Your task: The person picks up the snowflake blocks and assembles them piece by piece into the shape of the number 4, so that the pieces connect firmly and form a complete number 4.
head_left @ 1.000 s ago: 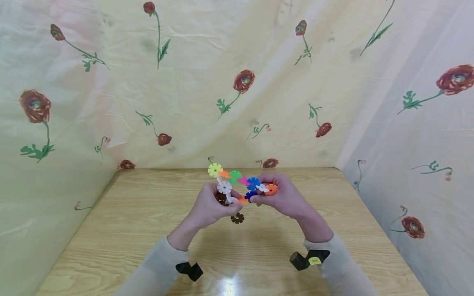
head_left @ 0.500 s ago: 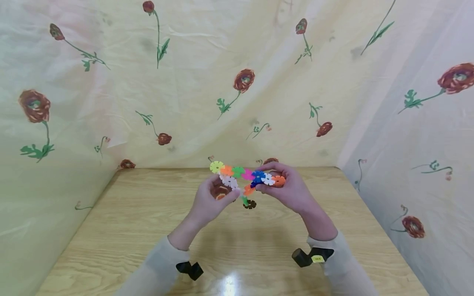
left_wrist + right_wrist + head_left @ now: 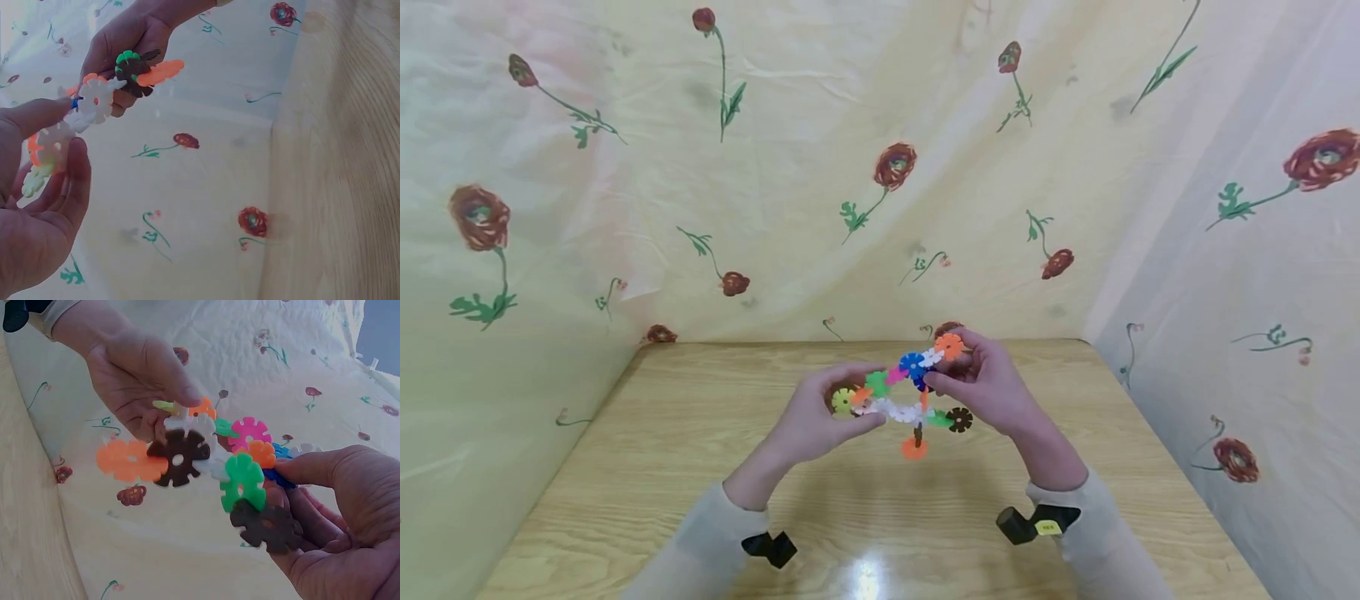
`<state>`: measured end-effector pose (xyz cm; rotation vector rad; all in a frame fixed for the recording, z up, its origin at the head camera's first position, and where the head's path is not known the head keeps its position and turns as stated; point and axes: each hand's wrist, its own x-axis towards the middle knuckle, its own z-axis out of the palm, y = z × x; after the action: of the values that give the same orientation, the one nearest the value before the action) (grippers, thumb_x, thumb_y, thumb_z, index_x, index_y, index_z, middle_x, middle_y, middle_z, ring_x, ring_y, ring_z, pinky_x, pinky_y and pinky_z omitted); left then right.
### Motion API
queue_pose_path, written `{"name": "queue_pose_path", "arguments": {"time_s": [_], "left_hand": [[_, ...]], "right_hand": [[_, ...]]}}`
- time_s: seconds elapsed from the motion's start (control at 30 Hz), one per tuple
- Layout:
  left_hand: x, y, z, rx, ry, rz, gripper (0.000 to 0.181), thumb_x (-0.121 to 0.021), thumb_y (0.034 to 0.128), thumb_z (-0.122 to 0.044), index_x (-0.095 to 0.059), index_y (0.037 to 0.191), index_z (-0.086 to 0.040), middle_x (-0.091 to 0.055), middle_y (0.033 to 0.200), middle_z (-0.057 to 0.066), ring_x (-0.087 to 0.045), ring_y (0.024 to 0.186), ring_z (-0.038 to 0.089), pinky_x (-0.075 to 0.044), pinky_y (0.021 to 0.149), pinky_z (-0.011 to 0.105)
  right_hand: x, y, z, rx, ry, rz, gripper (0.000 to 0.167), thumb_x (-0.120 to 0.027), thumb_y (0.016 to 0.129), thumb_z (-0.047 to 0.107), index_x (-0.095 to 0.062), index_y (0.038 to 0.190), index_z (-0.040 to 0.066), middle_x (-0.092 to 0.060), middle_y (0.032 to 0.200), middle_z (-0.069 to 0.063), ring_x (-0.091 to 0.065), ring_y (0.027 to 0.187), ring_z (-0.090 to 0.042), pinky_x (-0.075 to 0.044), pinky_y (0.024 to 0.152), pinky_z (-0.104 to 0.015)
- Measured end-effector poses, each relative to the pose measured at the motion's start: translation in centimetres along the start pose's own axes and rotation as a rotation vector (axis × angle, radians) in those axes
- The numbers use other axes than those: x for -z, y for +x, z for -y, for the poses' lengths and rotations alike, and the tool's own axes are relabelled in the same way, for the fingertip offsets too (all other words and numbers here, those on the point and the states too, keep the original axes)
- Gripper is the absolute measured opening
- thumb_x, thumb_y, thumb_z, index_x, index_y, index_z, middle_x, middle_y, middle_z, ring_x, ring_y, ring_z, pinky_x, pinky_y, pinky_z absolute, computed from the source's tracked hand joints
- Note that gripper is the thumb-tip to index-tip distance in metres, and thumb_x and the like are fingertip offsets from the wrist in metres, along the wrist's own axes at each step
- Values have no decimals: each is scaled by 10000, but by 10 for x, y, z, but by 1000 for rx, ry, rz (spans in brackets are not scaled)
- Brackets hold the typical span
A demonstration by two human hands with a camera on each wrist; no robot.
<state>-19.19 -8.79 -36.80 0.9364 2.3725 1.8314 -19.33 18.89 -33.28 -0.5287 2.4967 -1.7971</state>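
A construction of interlocking plastic snowflake discs (image 3: 877, 383) hangs in the air between both hands above the table. Its discs are yellow, orange, green, pink, blue, white and dark brown, linked into a loop. My left hand (image 3: 808, 417) holds the yellow and white end, thumb in front and fingers behind. My right hand (image 3: 996, 387) pinches the blue discs (image 3: 913, 365) near the orange end disc (image 3: 950, 347). Two branches stick out: a green disc (image 3: 242, 481) with a dark brown one (image 3: 267, 526), and another brown disc (image 3: 178, 459) with an orange one (image 3: 128, 460).
A wood-grain table (image 3: 880, 517) lies beneath the hands. Cream cloth (image 3: 775, 183) printed with red flowers hangs behind it and along both sides. Black devices (image 3: 769, 550) are strapped on both wrists over pale sleeves.
The construction has been turned: its yellow end dropped and the right orange disc rose. The brown and orange branches now point down and right. The left fingers have shifted round to the yellow end.
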Motion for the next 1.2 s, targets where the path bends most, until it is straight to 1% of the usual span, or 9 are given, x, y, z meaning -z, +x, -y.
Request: {"name": "queue_pose_path", "arguments": {"time_s": [0.07, 0.23, 0.43, 0.57, 0.7, 0.8, 0.87, 1.0, 1.2], "left_hand": [[-1, -1, 0, 29, -12, 29, 484, -854, 907, -118, -702, 1367, -135, -743, 1267, 97, -695, 1014, 175, -607, 803, 241], [2, -3, 1, 150, -93, -8, 374, -822, 937, -111, -723, 1296, -73, -712, 1182, 162, -674, 723, 115, -580, 582, 226], [5, -4, 0, 271, -136, -95, 419, -825, 941, -136, -714, 1342, -83, -677, 1284, 131, -745, 720, 155, -470, 503, 177], [4, -5, 2, 284, -160, -118, 409, -826, 941, -138, -717, 1331, -82, -698, 1265, 148, -781, 782, 136, -438, 486, 173], [3, -8, 10, 278, -110, -135, 410, -870, 902, -165, -742, 1287, -106, -720, 1277, 121, -653, 705, 59, -435, 502, 193], [2, -11, 19, 260, -50, -138, 395, -896, 872, -158, -766, 1241, -110, -725, 1288, 91, -622, 786, 86, -538, 604, 207], [2, -13, 25, 255, -5, -134, 366, -899, 868, -155, -776, 1208, -103, -731, 1254, 86, -672, 944, 119, -590, 708, 223], [2, -18, 34, 269, 92, -131, 384, -902, 869, -196, -774, 1219, -102, -753, 1168, 61, -696, 1031, 200, -580, 829, 250], [2, -22, 50, 245, 182, -84, 447, -904, 862, -195, -744, 1275, -135, -790, 1108, 73, -710, 930, 193, -570, 687, 243]], "right_hand": [[-1, -1, -3, 7, -2, -5, 435, -762, 966, 36, -546, 1343, -1, -791, 966, -103, -768, 810, -155, -651, 755, -283], [1, -8, -13, 133, -72, 18, 186, -735, 981, 8, -610, 1118, -10, -749, 1054, -194, -748, 905, -143, -642, 824, -280], [2, -21, -17, 221, -160, 116, 264, -794, 937, 17, -692, 1178, 53, -744, 1110, -116, -754, 940, -142, -642, 855, -275], [1, -24, -20, 266, -226, 99, 294, -849, 892, 39, -730, 1152, 108, -755, 1061, -35, -738, 905, -121, -637, 847, -255], [-2, -24, -26, 355, -316, 44, 214, -851, 883, 20, -768, 1051, 124, -770, 989, -12, -711, 856, -90, -639, 804, -257], [-6, -23, -31, 407, -377, 27, 181, -845, 878, 0, -781, 993, 125, -772, 957, -3, -698, 837, -73, -645, 780, -275], [-8, -23, -36, 417, -416, 31, 180, -846, 878, 4, -781, 974, 142, -770, 952, 21, -691, 835, -54, -645, 770, -281], [-13, -24, -48, 410, -471, 48, 188, -854, 876, 26, -774, 968, 169, -765, 946, 73, -685, 831, -26, -640, 759, -281], [-21, -25, -65, 407, -512, 76, 142, -833, 890, 26, -780, 962, 137, -776, 928, 53, -695, 816, -29, -631, 747, -266]]}}
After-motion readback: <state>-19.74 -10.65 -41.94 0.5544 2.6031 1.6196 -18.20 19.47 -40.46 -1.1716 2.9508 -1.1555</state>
